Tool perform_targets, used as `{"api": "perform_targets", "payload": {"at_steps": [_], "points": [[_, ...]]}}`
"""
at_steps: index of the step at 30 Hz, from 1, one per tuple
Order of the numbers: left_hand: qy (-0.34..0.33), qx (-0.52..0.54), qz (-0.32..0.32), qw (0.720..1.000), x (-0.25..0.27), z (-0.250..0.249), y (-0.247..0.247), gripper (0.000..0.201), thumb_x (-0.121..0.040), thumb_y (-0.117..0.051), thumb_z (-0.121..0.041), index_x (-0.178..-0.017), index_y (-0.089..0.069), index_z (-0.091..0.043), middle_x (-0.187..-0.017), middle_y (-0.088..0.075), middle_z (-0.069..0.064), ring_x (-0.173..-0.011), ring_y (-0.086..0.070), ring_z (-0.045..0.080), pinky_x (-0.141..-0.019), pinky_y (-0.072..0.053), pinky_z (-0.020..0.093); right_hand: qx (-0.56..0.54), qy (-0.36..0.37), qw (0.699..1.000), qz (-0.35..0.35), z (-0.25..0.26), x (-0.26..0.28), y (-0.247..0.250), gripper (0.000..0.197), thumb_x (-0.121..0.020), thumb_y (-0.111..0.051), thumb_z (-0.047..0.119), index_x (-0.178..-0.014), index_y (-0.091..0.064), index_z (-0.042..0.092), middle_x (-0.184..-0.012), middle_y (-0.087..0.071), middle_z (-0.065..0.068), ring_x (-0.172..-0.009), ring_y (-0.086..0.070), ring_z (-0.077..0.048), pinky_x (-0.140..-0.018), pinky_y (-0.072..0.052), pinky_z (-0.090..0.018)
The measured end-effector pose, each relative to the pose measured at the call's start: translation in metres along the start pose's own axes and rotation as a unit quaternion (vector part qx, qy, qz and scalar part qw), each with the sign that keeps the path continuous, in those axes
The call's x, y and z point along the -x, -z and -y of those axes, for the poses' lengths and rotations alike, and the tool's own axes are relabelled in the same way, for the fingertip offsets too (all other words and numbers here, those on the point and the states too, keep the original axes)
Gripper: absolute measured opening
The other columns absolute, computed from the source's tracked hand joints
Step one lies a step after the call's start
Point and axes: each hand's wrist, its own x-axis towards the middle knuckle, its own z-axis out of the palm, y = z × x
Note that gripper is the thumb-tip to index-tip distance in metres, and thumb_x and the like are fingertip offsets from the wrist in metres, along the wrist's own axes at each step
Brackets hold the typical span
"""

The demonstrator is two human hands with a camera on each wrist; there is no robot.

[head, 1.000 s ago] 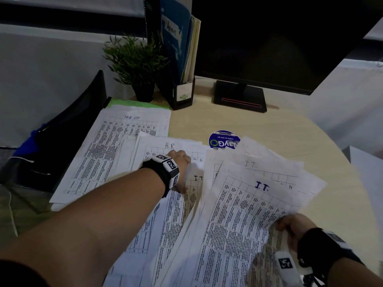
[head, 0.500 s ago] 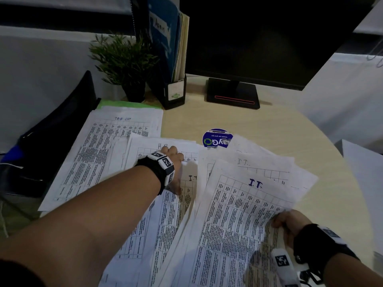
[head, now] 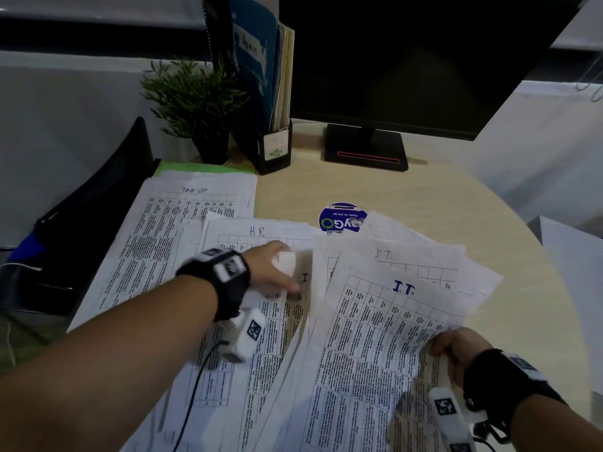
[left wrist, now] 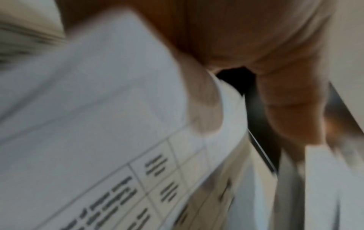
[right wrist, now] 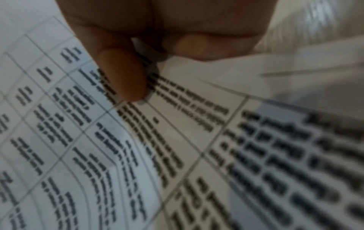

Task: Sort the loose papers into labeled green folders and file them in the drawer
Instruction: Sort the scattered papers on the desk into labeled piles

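From the head view, printed sheets fan across the bench (head: 408, 197), with the round blue sticker (head: 341, 218) as the marker. The left hand (head: 277, 269) lies just in front and to the left of the sticker, fingers curled on a lifted corner of a sheet (head: 288, 261); the left wrist view, blurred, shows what the head view hides: the thumb (left wrist: 204, 109) pressed on top of that sheet (left wrist: 98, 93) with fingers beneath, a pinch. The H.R. sheet (head: 257, 231) lies left of the sticker, touching the hand's far side. The right hand (head: 456, 350) sits well in front of the sticker; its wrist view shows the thumb (right wrist: 122, 73) clamping the I.T. sheets (head: 385, 337) against curled fingers. A green folder (head: 195, 168) lies behind and left of the sticker, under the task-list sheet (head: 182, 223).
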Motion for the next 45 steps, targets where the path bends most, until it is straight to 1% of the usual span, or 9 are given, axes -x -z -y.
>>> {"api": "perform_targets", "payload": {"at_steps": [4, 11, 17, 22, 28, 32, 35, 40, 45], "points": [[0.087, 0.397, 0.061, 0.912, 0.026, 0.021, 0.006, 0.066, -0.084, -0.057, -0.052, -0.137, -0.046, -0.015, -0.128, -0.059, 0.020, -0.113, -0.058, 0.035, -0.094, -0.046, 0.046, 0.000, 0.006, 1.000, -0.011, -0.010, -0.013, -0.002, 0.028, -0.062, -0.051, -0.020, -0.044, -0.064, -0.004, -0.056, -0.060, -0.025, -0.058, -0.061, -0.042, -0.068, -0.052, -0.065], [0.116, 0.480, 0.037, 0.869, 0.042, 0.053, -0.030, 0.041, -0.084, -0.065, -0.019, -0.121, -0.057, -0.002, -0.117, -0.064, 0.022, -0.094, -0.066, 0.034, -0.084, -0.050, 0.050, -0.011, 0.050, 0.998, 0.042, -0.004, -0.024, -0.019, 0.024, -0.066, -0.057, -0.017, -0.086, -0.065, -0.006, -0.075, -0.066, -0.027, -0.080, -0.063, -0.052, -0.083, -0.043, -0.072], [0.110, 0.213, -0.048, 0.970, 0.034, 0.059, -0.062, 0.117, -0.041, -0.085, -0.064, -0.136, -0.048, -0.005, -0.136, -0.055, 0.010, -0.122, -0.053, 0.026, -0.106, -0.040, 0.037, 0.134, 0.156, 0.978, 0.019, 0.020, 0.011, -0.051, 0.025, -0.084, -0.064, 0.001, -0.104, -0.051, 0.006, -0.094, -0.057, -0.012, -0.070, -0.053, -0.022, -0.065, -0.041, -0.026], [0.034, 0.119, -0.122, 0.985, 0.051, 0.021, -0.084, 0.048, -0.079, -0.076, -0.023, -0.121, -0.058, -0.008, -0.118, -0.066, 0.004, -0.102, -0.062, 0.021, -0.089, -0.051, 0.030, 0.175, 0.186, 0.966, 0.032, 0.019, 0.015, -0.060, 0.037, -0.081, -0.073, 0.024, -0.098, -0.049, 0.003, -0.080, -0.055, -0.008, -0.065, -0.054, -0.016, -0.052, -0.042, -0.025], [-0.132, 0.239, -0.188, 0.943, 0.114, -0.046, -0.066, 0.026, -0.078, -0.075, -0.014, -0.097, -0.057, -0.017, -0.092, -0.067, -0.002, -0.090, -0.065, 0.016, -0.063, -0.053, 0.016, -0.158, 0.220, 0.961, 0.057, 0.029, 0.022, 0.012, 0.095, -0.063, -0.082, 0.030, -0.142, -0.031, 0.010, -0.140, -0.044, -0.012, -0.125, -0.046, -0.031, -0.089, -0.043, -0.042], [-0.280, 0.310, -0.153, 0.896, 0.145, -0.099, -0.046, 0.042, -0.072, -0.078, -0.019, -0.111, -0.063, -0.012, -0.105, -0.071, 0.005, -0.098, -0.068, 0.017, -0.080, -0.057, 0.025, -0.201, 0.376, 0.883, 0.198, 0.064, 0.071, 0.060, 0.085, -0.044, -0.090, 0.036, -0.120, -0.060, 0.011, -0.111, -0.070, -0.004, -0.099, -0.068, -0.022, -0.070, -0.057, -0.031], [-0.323, 0.300, -0.098, 0.892, 0.148, -0.130, -0.053, 0.062, -0.064, -0.079, -0.025, -0.121, -0.061, -0.009, -0.119, -0.067, 0.010, -0.112, -0.063, 0.023, -0.094, -0.051, 0.036, -0.171, 0.448, 0.864, 0.149, 0.083, 0.102, 0.077, 0.069, -0.030, -0.091, 0.051, -0.091, -0.075, 0.021, -0.097, -0.074, -0.002, -0.089, -0.070, -0.020, -0.074, -0.059, -0.035], [-0.325, 0.198, -0.288, 0.879, 0.136, -0.160, -0.085, 0.027, -0.087, -0.064, -0.009, -0.113, -0.066, -0.019, -0.094, -0.066, -0.009, -0.084, -0.063, 0.005, -0.068, -0.048, 0.006, -0.183, 0.473, 0.861, 0.036, 0.076, 0.114, 0.090, 0.022, -0.081, -0.069, 0.001, -0.087, -0.068, 0.023, -0.074, -0.072, 0.016, -0.069, -0.068, -0.002, -0.071, -0.055, -0.029], [-0.346, 0.365, -0.251, 0.827, 0.129, -0.167, -0.096, 0.029, -0.071, -0.078, -0.005, -0.099, -0.071, -0.014, -0.091, -0.074, -0.004, -0.082, -0.070, 0.007, -0.067, -0.055, 0.019, -0.223, 0.492, 0.841, 0.029, 0.062, 0.119, 0.112, 0.035, -0.071, -0.074, 0.003, -0.104, -0.063, 0.009, -0.091, -0.069, 0.007, -0.073, -0.066, 0.005, -0.056, -0.050, -0.010]]}}
